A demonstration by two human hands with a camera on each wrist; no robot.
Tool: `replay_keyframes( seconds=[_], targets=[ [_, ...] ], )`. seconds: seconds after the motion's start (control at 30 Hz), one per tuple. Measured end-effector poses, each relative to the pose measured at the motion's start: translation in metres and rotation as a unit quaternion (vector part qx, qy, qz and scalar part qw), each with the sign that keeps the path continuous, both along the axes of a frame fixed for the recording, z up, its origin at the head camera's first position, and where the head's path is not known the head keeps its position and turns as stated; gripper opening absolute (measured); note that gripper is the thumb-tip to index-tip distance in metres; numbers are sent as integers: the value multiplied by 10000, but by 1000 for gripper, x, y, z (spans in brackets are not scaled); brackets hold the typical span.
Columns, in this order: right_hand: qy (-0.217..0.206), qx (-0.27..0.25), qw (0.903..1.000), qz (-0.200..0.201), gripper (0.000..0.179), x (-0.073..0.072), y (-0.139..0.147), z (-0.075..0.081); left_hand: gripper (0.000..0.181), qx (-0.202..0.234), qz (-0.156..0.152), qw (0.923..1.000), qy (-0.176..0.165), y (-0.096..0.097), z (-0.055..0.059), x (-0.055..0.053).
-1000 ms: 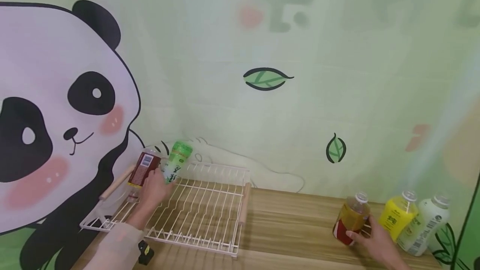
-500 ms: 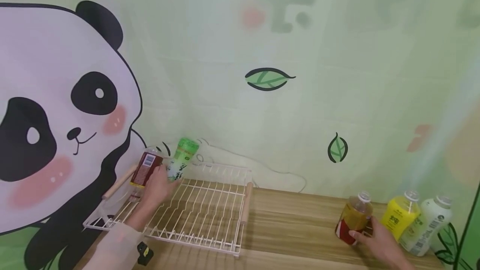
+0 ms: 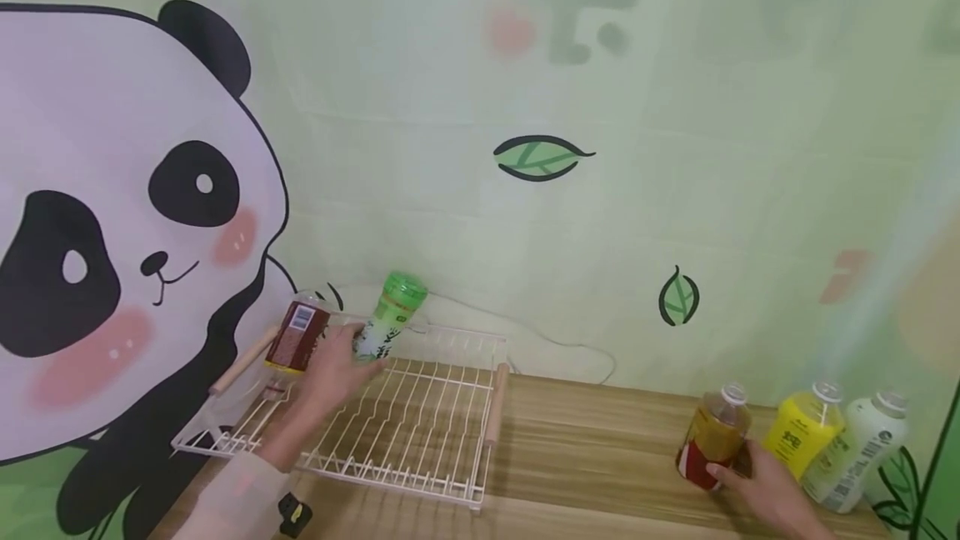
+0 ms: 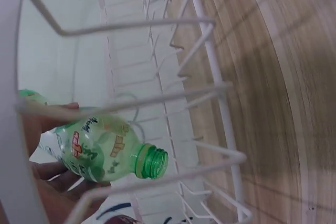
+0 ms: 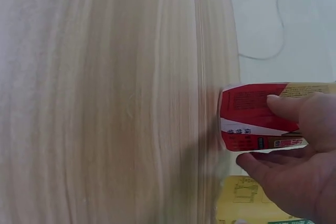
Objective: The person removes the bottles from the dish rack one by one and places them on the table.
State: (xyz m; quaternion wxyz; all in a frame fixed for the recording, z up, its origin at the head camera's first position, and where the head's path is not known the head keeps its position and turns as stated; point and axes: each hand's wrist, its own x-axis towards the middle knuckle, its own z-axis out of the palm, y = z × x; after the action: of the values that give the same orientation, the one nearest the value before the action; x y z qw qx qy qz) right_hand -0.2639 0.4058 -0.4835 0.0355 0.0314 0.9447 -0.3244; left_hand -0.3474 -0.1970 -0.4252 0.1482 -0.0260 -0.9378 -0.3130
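Fingers (image 4: 48, 170) round green bottle (image 4: 97, 150), tilted neck-down

Soft, dim, nearly even light washed out the panda-print backdrop (image 3: 420, 98). The white wire rack (image 4: 224, 90) cast blurry shadows on the tabletop (image 4: 283, 93), whose grain bowed in the left wrist view. Shade lay beside the red-labelled bottle (image 5: 257, 111).

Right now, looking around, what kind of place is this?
Probably an indoor corner decorated for play or demonstrations; I can't be sure. A big cartoon panda covers the backdrop, and a white wire rack and plastic bottles are by it.
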Motion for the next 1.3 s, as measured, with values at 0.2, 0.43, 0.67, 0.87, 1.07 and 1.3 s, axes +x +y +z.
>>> replay_keyframes(
  seconds=[0.2,0.43,0.67,0.87,1.07,1.3],
  targets=[
    [-728,104,9970,-248,102,7,1,7,78,173,-506,9984,191,17,5,5],
    [-1279,326,9912,80,88,25,-19,39,75,214,-846,9957,298,45,17,16],
    [-289,206,9905,1330,64,37,-73,94,72,-233,-1202,9898,724,83,26,29],
    [1799,1174,9594,1827,74,44,-135,123,69,-954,-1745,9748,1009,114,31,44],
    [3410,1859,8958,2160,86,30,-180,126,69,-2061,-2150,9439,1425,132,37,63],
    [3740,2378,8569,2631,78,13,-211,115,67,-2425,-2497,9204,1780,145,43,74]
  ],
)
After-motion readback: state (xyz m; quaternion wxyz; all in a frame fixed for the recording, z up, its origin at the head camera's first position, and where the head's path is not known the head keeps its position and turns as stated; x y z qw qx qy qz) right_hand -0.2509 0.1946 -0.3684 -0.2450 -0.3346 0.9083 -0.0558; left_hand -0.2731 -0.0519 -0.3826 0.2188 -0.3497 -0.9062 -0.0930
